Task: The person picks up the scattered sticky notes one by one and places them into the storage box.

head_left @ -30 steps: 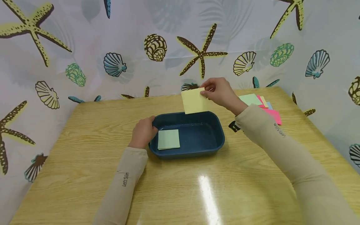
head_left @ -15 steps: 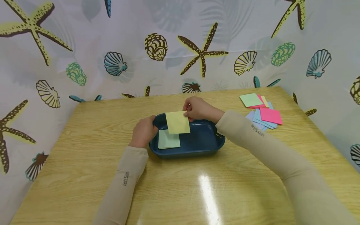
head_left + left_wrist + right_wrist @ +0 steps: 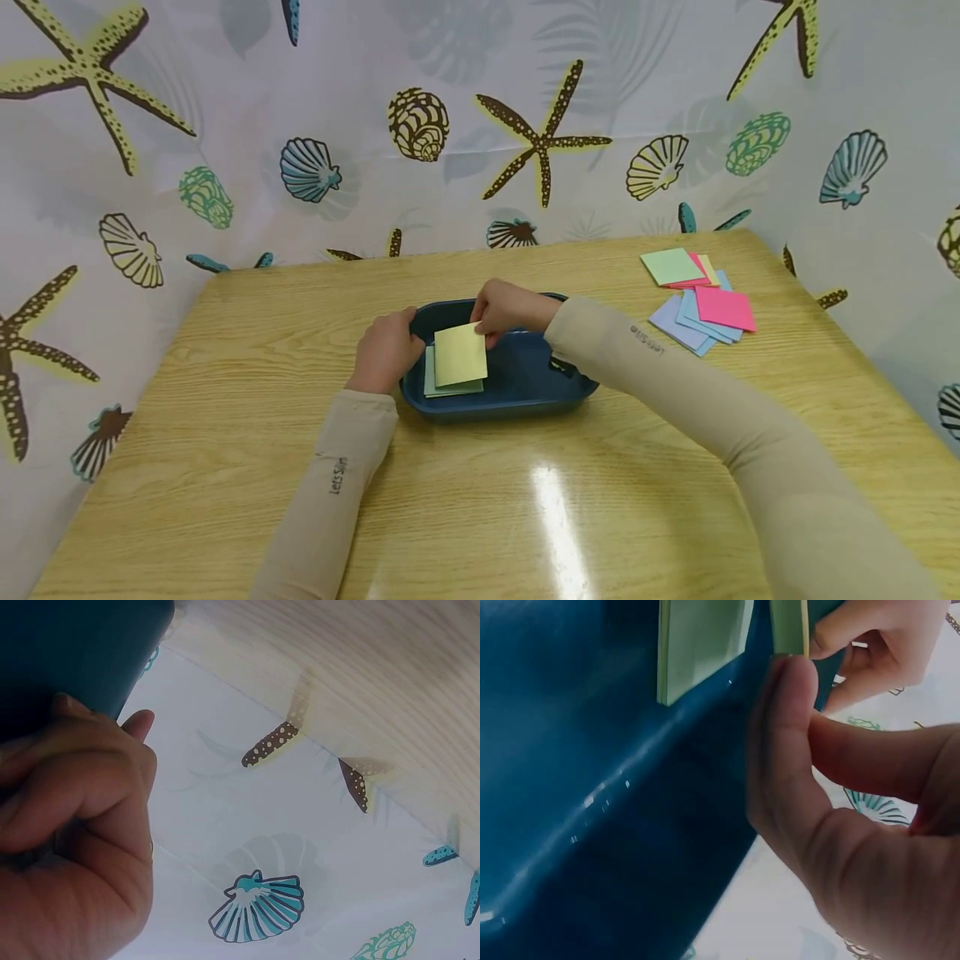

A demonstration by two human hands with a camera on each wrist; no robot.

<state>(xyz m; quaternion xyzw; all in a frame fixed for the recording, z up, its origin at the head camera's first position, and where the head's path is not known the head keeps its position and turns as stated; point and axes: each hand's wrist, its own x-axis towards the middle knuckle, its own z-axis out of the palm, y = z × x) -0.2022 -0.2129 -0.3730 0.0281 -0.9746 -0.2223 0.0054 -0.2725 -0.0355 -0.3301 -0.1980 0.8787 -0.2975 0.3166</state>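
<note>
A dark blue plastic tray [image 3: 517,408] stands on the wooden table. My left hand [image 3: 384,354] grips its left rim, thumb on the inner side. In the left wrist view, that hand [image 3: 82,810] has curled fingers against the tray wall [image 3: 82,645]. My right hand [image 3: 513,310] pinches a yellow sticky note [image 3: 460,356] by its upper right corner, inside the tray. The note tilts over pale green sticky notes [image 3: 456,389] lying at the tray's left end and hides most of them. Between thumb and fingers of the right hand [image 3: 832,810], the note shows nearly edge-on.
On the table at the back right lie more sticky notes: a green one [image 3: 672,267] over pink and yellow, and a pink one [image 3: 725,308] over blue and lilac ones [image 3: 678,323]. A shell-patterned cloth [image 3: 360,100] hangs behind the table.
My right hand has carried the yellow sticky note left and down, from above the tray's back rim to over the green notes. The left hand has stayed on the rim.
</note>
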